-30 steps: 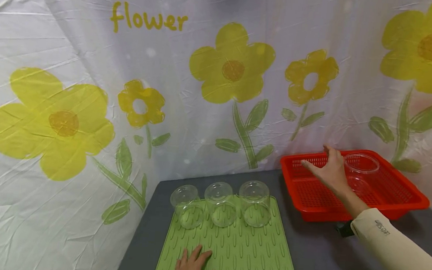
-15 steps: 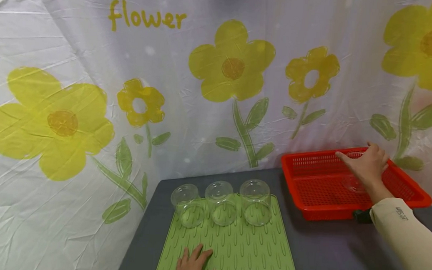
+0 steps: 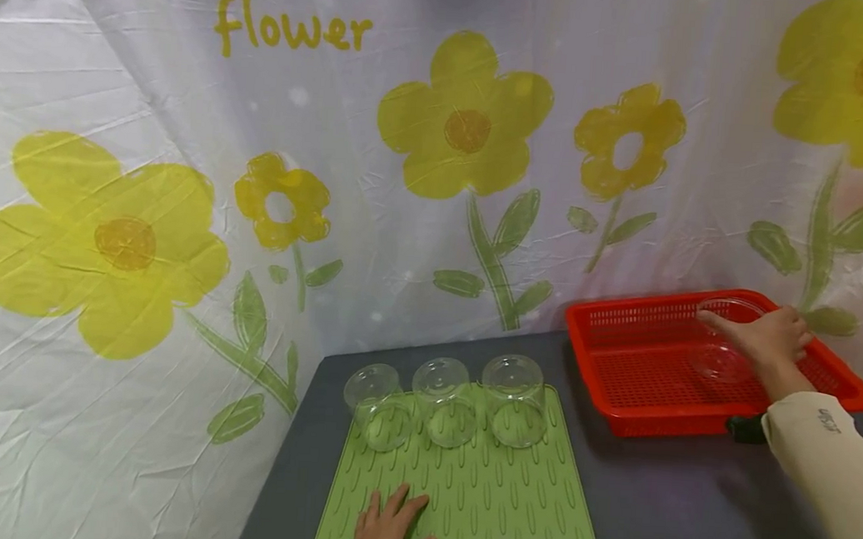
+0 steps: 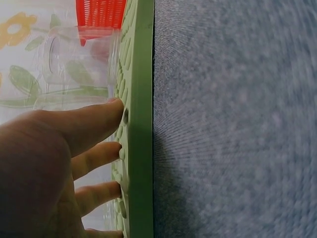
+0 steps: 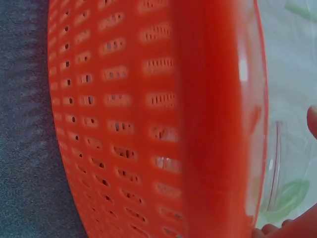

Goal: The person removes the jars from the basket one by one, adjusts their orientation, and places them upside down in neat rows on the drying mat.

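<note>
My left hand [image 3: 390, 534] lies with fingers spread on the green ridged mat [image 3: 505, 508]; in the left wrist view its fingertips touch the mat's surface. At the mat's far edge stand three clear plastic jars, a left jar [image 3: 383, 421], a middle jar [image 3: 446, 408] and a right jar [image 3: 513, 409]. My right hand [image 3: 772, 339] is over the right part of the red basket [image 3: 597, 373], thumb and fingers apart, beside a clear jar [image 3: 718, 360] inside. The hand partly hides that jar. In the right wrist view, thumb and fingers lie either side of the jar's rim [image 5: 275, 168].
The basket stands on the dark grey table [image 3: 656, 502], right of the mat. A white curtain [image 3: 345, 213] with yellow flowers hangs close behind and to the left. The basket's raised rim runs in front of my right wrist.
My right hand has moved right inside the basket, from left of the jar across it to its right side. The left hand and the three jars on the mat stay put.
</note>
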Motion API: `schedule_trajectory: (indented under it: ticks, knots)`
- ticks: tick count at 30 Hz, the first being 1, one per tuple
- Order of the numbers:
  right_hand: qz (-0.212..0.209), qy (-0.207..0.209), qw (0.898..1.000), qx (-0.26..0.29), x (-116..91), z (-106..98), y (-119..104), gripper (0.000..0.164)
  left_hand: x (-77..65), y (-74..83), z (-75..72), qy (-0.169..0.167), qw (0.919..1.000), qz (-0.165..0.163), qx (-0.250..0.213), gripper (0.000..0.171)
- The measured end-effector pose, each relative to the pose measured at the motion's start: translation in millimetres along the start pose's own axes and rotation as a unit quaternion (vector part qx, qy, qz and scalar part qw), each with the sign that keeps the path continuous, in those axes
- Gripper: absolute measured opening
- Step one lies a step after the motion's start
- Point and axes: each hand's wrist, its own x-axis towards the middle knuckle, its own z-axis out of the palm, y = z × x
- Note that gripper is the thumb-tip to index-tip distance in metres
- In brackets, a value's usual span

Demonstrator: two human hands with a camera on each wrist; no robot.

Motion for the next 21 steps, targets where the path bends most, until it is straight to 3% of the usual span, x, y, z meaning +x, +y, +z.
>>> schedule_trajectory:
  ticks: [15, 21]
  knots:
    - [0.016, -0.109, 0.994, -0.029, -3.4, -15.7, -4.3, 0.134, -1.3, 2.0, -1.1, 0.0, 1.0, -0.005, -0.004, 0.067]
    - [0.017, -0.127, 0.992, -0.022, -0.6, -13.2, -1.7, 0.132, -3.3, 2.2, -1.3, 0.003, 1.0, -0.004, -0.008, 0.067]
